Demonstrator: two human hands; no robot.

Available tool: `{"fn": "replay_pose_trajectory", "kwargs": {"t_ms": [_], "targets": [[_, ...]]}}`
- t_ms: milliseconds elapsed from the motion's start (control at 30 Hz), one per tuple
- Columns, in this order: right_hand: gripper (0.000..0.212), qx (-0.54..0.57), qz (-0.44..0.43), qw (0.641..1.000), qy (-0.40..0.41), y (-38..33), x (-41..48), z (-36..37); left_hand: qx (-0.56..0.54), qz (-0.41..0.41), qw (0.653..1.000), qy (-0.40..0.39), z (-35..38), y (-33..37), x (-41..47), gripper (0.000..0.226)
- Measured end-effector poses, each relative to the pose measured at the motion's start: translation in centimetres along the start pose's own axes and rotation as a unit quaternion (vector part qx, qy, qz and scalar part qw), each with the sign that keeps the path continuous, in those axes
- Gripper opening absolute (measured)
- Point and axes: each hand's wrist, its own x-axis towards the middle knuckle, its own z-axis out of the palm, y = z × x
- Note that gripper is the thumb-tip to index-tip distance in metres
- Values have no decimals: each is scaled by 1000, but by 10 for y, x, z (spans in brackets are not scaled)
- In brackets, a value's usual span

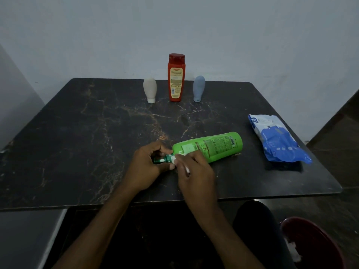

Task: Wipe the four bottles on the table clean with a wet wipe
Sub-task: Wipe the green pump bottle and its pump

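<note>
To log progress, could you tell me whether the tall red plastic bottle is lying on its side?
No, the tall red plastic bottle stands upright, with its cap on top.

dim, soft focus, wide-angle edge distortion

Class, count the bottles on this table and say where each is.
4. The red bottle stands at the back, the beige bottle left of it, the blue bottle right of it; the green bottle held sideways in front. None seems hidden.

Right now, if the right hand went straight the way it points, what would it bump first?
Probably the green bottle, at its neck; the right hand presses the wet wipe there. Just beyond is the left hand.
</note>
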Motion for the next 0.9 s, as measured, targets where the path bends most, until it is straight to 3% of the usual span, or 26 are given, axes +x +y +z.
{"fn": "replay_pose_trajectory", "kwargs": {"t_ms": [200, 500, 700, 900], "targets": [[14, -13, 109, 992, 66, 32, 21, -38, 16, -8, 1000, -3, -2, 1, -1, 35], [13, -66, -66, 993, -68, 6, 20, -13, 35, 1, 999, 5, 0, 4, -3, 32], [23, -156, -40, 975, -153, -9, 69, -7, 41, 20, 999, 2, 0, 4, -4, 34], [12, -103, -70, 987, -98, -3, 32, -20, 32, 1, 999, 5, 1, 3, -2, 37]]}}
